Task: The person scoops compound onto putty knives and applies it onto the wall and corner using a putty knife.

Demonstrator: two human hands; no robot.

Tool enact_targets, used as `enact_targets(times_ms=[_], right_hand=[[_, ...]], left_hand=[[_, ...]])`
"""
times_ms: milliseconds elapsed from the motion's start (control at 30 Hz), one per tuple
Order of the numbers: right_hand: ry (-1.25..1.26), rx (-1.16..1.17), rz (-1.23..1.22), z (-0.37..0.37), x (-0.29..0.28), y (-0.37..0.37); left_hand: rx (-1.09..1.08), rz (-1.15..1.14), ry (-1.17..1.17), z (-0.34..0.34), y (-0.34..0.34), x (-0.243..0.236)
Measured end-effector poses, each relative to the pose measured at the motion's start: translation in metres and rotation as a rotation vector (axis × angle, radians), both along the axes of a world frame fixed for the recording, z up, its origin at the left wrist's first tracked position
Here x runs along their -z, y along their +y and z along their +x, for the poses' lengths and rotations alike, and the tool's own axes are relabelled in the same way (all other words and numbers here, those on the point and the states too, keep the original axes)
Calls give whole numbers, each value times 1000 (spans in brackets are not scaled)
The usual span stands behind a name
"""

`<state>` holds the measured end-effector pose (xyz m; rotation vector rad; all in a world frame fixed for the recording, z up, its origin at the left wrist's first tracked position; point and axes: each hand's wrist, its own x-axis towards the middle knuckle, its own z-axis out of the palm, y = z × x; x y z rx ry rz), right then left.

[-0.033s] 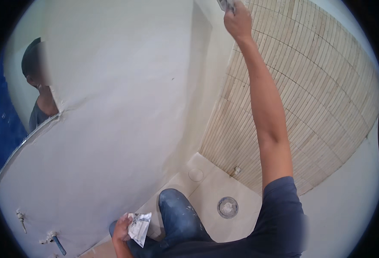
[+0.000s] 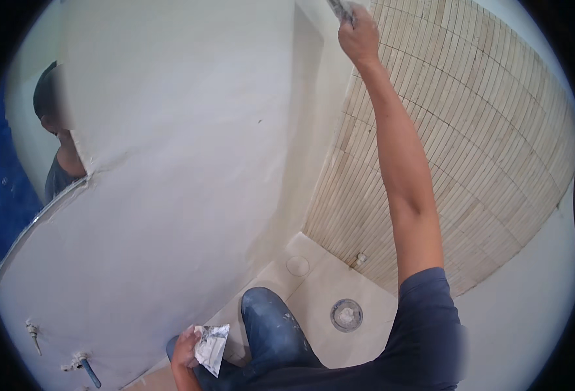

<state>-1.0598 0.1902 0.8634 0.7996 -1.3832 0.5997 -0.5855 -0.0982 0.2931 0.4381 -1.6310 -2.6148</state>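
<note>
My left hand (image 2: 184,348) is low near my knees, its fingers closed on a wide-bladed putty knife (image 2: 218,355). White putty (image 2: 204,344) lies heaped on that blade. Raised high, my right hand (image 2: 359,39) is closed round a second putty knife (image 2: 339,9), partly cut off by the upper edge. It is up near the corner where the smooth off-white wall (image 2: 170,202) meets the narrow-tiled beige wall (image 2: 470,124). Whether the blade touches the wall cannot be made out.
On the pale floor stands a round container (image 2: 346,315) with white material inside. A small pipe outlet (image 2: 360,259) sticks out below the tiles. Pipe fittings (image 2: 87,368) jut from the wall at lower left. Beyond the wall's edge, a person (image 2: 56,130) shows at left.
My right hand has shifted very slightly left and down with its putty knife. The person at left sits a touch lower in the picture. My left hand stays about where it was.
</note>
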Motion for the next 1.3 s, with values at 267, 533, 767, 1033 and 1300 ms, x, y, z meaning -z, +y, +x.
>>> enact_targets(times_ms=[267, 533, 767, 1033, 1300], right_hand=[[-53, 18, 180, -62, 50, 15], [-116, 139, 232, -88, 195, 31], [-362, 68, 110, -72, 353, 14], [-856, 174, -83, -25, 595, -24], [-1403, -188, -492, 125, 696, -109]], left_hand=[[-99, 170, -84, 20, 11, 13], [-196, 130, -111, 30, 27, -6], [-249, 170, -131, 36, 25, -2], [-326, 141, -217, 43, 27, 2], [-214, 222, -125, 72, 21, 8]])
